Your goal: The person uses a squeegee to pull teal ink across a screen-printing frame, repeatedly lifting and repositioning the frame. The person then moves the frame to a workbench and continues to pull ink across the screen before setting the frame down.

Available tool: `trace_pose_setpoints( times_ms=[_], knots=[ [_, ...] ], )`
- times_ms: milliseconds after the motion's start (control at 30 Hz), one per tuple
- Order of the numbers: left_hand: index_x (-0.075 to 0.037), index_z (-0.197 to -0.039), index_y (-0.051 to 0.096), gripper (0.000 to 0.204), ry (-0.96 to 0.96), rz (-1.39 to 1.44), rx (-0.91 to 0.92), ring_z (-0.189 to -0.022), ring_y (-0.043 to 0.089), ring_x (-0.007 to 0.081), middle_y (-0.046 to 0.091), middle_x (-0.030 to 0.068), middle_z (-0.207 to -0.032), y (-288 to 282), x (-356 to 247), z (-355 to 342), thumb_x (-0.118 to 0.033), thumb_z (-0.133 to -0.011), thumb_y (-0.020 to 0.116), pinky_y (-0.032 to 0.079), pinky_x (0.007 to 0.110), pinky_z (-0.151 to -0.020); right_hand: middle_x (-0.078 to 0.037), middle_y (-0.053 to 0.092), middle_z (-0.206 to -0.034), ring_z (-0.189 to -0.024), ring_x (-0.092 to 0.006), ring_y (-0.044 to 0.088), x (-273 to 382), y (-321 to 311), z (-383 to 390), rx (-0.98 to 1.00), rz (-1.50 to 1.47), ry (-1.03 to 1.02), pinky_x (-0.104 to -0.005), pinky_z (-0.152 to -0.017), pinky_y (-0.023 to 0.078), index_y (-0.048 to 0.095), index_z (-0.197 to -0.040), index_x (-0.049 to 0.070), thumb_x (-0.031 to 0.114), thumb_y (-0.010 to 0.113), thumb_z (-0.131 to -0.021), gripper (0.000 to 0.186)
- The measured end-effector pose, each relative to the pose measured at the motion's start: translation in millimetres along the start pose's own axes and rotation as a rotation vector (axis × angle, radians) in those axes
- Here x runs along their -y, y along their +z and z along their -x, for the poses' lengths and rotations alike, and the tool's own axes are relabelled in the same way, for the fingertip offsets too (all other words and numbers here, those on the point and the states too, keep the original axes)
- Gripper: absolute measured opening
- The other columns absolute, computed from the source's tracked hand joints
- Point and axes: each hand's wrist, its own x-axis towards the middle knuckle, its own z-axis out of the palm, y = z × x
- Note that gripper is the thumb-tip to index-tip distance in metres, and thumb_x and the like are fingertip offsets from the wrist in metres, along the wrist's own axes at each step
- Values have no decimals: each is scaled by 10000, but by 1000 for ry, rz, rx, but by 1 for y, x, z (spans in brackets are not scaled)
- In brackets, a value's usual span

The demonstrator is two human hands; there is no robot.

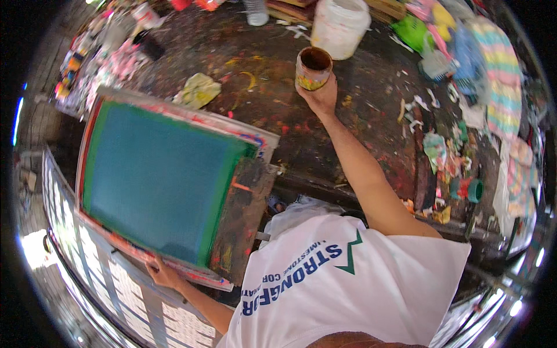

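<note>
A screen-printing frame (156, 180) with blue-green mesh and a green border is at the left, tilted toward me. My left hand (165, 275) grips its near edge, the fingers partly hidden by the frame. Out over the dark worktable, my right hand (322, 96) is wrapped around a paint-stained container (314, 68). The container is round and open at the top, with a brown inside and yellow smears on its outer wall. Whether it touches the table I cannot tell. Just beyond it stands a white plastic bucket (342, 29).
The worktable (278, 110) is paint-spattered. A yellow-stained rag (198, 91) lies behind the frame. Bottles and crumpled scraps (119, 58) crowd the far left. At the right are a striped cloth (498, 75), plastic bags (415, 32), paper scraps and a green roll (474, 190).
</note>
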Motion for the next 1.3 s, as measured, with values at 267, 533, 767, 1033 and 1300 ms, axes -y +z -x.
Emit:
trace_pose_setpoints(
  times_ms=[267,533,767,1033,1300],
  knots=[
    [137,-1392,614,680,-6,26,-49,-1234,663,363,654,282,-1407,0,-11,3,-334,-942,813,543,448,-1050,-212,639,-1270,-1195,-388,636,-94,-141,-44,-422,211,226,-477,-1051,514,491,-1355,-27,354,991,-591,989],
    [126,-1386,628,668,-36,136,-67,-1174,682,356,678,269,-1374,21,-15,2,-343,-945,810,547,445,-1019,-257,659,-1292,-1210,-405,667,-159,-303,-48,-537,536,433,-454,-1024,544,452,-1357,-52,515,985,-600,1085],
    [126,-1388,627,677,32,42,-58,-1192,670,368,670,271,-1387,2,-46,22,-355,-947,806,539,442,-1022,-260,630,-1404,-1297,-389,634,-201,-420,-37,-431,609,405,-449,-1097,501,411,-1449,-71,587,978,-631,1192],
    [115,-1411,615,734,-22,55,-80,-1191,671,362,655,252,-1431,-6,-36,37,-387,-916,819,529,441,-1034,-293,521,-1442,-1279,-330,599,-205,-371,-39,-859,124,213,-484,-1070,524,357,-1430,-91,64,1002,-668,1010],
    [126,-1408,613,710,-39,96,-106,-1150,686,356,683,277,-1370,-3,-14,39,-314,-891,822,540,431,-1016,-243,434,-1627,-1528,-376,402,-129,-134,-89,96,85,57,-441,-1271,315,309,-1615,-43,297,1005,-694,1204]
  ],
)
